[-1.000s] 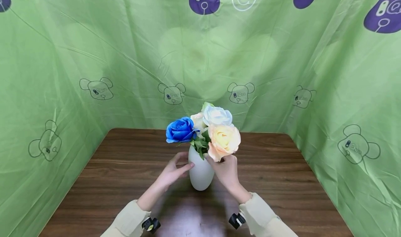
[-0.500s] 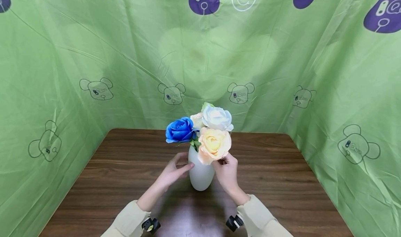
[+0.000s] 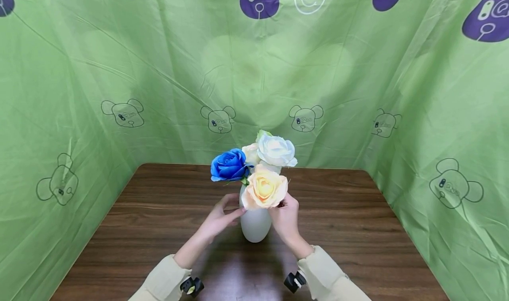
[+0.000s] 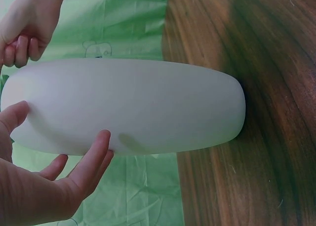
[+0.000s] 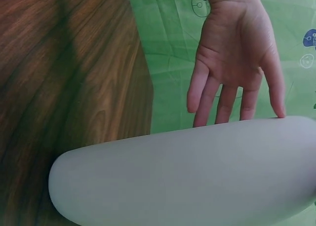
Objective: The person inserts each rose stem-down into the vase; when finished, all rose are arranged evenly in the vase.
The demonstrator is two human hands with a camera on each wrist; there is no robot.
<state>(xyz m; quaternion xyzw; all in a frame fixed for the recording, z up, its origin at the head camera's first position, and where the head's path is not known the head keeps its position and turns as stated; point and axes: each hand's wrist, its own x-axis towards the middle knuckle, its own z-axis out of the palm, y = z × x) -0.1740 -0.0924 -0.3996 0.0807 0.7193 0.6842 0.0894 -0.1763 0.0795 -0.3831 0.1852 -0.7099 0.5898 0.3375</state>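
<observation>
A smooth white vase (image 3: pixel 256 226) stands upright on the table. My left hand (image 3: pixel 219 216) rests against its left side, thumb and fairly straight fingers touching the surface; the left hand (image 5: pixel 237 53) shows its spread fingers in the right wrist view. My right hand (image 3: pixel 286 215) pinches beneath the peach rose (image 3: pixel 265 188), whose bloom hangs before the vase mouth; its stem is hidden. In the left wrist view the right hand (image 4: pixel 32 25) has curled fingers. A blue rose (image 3: pixel 228 165), a pale blue-white rose (image 3: pixel 276 150) and a cream bloom (image 3: pixel 250 152) rise from the vase.
The dark wooden table (image 3: pixel 350 230) reaches back to a green curtain (image 3: pixel 167 71) with printed bear heads, which surrounds it on three sides. Black wrist devices (image 3: pixel 192 286) sit at both cream sleeves (image 3: pixel 163 276).
My right hand has shifted slightly left, bringing the peach rose left and across the front of the vase mouth. My left hand and the other roses stay nearly still.
</observation>
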